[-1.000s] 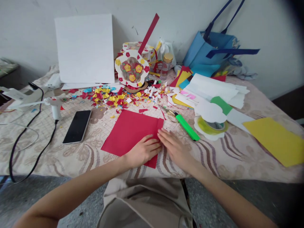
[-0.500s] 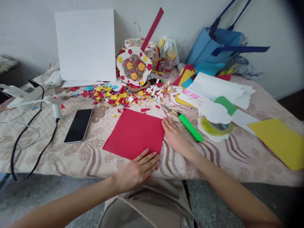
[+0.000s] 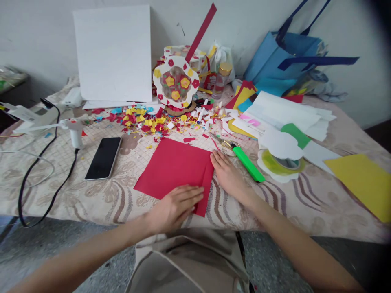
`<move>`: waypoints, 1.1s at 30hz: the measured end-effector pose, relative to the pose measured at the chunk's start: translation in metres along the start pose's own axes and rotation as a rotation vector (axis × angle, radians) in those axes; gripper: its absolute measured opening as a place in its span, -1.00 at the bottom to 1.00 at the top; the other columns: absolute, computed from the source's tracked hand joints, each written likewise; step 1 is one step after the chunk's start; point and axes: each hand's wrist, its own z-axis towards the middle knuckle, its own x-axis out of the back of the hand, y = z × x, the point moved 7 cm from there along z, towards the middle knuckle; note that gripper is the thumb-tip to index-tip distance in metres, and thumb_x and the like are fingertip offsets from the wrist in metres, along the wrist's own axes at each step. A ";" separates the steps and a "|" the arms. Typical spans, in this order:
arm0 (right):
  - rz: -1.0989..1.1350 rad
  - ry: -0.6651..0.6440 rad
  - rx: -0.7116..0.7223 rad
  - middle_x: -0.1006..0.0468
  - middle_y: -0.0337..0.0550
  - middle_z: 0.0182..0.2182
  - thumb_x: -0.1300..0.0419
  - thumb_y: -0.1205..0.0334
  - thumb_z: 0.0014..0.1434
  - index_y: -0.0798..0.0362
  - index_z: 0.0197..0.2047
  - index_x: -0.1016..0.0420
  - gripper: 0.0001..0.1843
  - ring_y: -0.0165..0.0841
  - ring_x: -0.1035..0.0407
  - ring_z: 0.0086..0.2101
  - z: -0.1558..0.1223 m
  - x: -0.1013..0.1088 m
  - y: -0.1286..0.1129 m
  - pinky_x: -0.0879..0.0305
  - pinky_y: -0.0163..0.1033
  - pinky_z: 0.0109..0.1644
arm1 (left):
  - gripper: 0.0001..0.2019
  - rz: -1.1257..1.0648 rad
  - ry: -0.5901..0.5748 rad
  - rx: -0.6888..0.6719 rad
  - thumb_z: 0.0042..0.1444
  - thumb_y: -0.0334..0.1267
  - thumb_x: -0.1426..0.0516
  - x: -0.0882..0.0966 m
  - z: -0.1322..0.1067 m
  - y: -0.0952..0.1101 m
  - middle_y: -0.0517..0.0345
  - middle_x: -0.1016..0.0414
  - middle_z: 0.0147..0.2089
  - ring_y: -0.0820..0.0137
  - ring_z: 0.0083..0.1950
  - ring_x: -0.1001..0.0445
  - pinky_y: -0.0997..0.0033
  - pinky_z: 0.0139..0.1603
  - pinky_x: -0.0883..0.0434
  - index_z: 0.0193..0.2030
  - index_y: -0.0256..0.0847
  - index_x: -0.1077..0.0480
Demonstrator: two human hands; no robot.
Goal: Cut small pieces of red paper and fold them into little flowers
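Note:
A red sheet of paper (image 3: pixel 172 162) lies on the cloth-covered table in front of me. Along its right side, an upper layer or flap stands slightly off a strip of red beneath. My left hand (image 3: pixel 179 203) is closed over that flap near the front edge, fingers together and curled; its thumb is hidden. My right hand (image 3: pixel 227 173) rests flat, its fingertips against the sheet's right edge near the far corner. Just right of it are a green utility knife (image 3: pixel 249 164) and a pair of scissors (image 3: pixel 225 143), partly covered by the knife.
Left are a phone (image 3: pixel 103 158) and a white glue gun (image 3: pixel 75 136) with a black cord. Paper scraps (image 3: pixel 146 120) spread before a flower-decorated lantern (image 3: pixel 176 83) and white board (image 3: pixel 113 53). Right lie yellow tape (image 3: pixel 275 165), yellow paper (image 3: pixel 363 179) and a blue bag (image 3: pixel 275 57).
My left hand has slid slightly left and its fingers have curled. The red layer under it has shifted, showing a strip at the right. My right hand stays at the edge.

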 end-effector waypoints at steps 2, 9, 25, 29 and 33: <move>0.004 -0.004 -0.004 -0.09 0.26 0.26 0.16 0.55 0.14 0.40 0.27 -0.11 -0.41 -0.12 0.09 0.27 -0.001 -0.001 0.000 0.02 0.05 0.31 | -0.55 0.041 -0.022 0.057 0.27 -0.35 0.16 0.003 0.011 -0.016 0.04 -0.11 0.34 0.36 0.38 0.02 0.12 0.35 0.01 0.30 -0.22 -0.07; 0.041 0.000 0.008 -0.07 0.19 0.28 0.17 0.56 0.14 0.34 0.29 -0.06 -0.38 -0.18 0.16 0.29 -0.002 -0.003 0.003 0.05 0.05 0.32 | -0.43 0.244 -0.143 0.143 0.29 -0.14 0.15 -0.012 0.019 -0.043 0.04 0.16 0.41 0.23 0.43 0.30 -0.14 0.31 0.44 0.38 -0.16 0.26; 0.158 -0.111 0.263 -0.11 0.12 0.27 0.11 0.58 0.07 0.31 0.27 -0.11 -0.35 -0.14 0.21 0.30 -0.096 0.017 -0.090 -0.07 0.11 0.26 | -0.45 0.368 -0.124 0.131 0.29 -0.15 0.19 -0.012 0.017 -0.039 0.06 0.17 0.42 0.26 0.43 0.32 -0.08 0.33 0.41 0.38 -0.18 0.24; 0.166 -0.154 0.289 -0.05 0.11 0.29 0.02 0.46 0.13 0.31 0.29 -0.07 -0.37 -0.10 0.19 0.29 -0.106 0.017 -0.102 -0.04 0.13 0.27 | -0.45 0.353 -0.138 0.139 0.29 -0.16 0.19 -0.012 0.017 -0.038 0.07 0.20 0.42 0.27 0.43 0.33 -0.08 0.32 0.44 0.38 -0.19 0.24; 0.191 -0.163 0.327 -0.06 0.03 0.29 -0.04 0.31 0.19 0.22 0.31 -0.05 -0.38 -0.15 0.15 0.29 -0.108 0.017 -0.103 0.07 0.14 0.30 | -0.45 0.331 -0.147 0.146 0.29 -0.17 0.18 -0.012 0.017 -0.041 0.07 0.20 0.42 0.26 0.43 0.32 -0.10 0.32 0.43 0.38 -0.19 0.24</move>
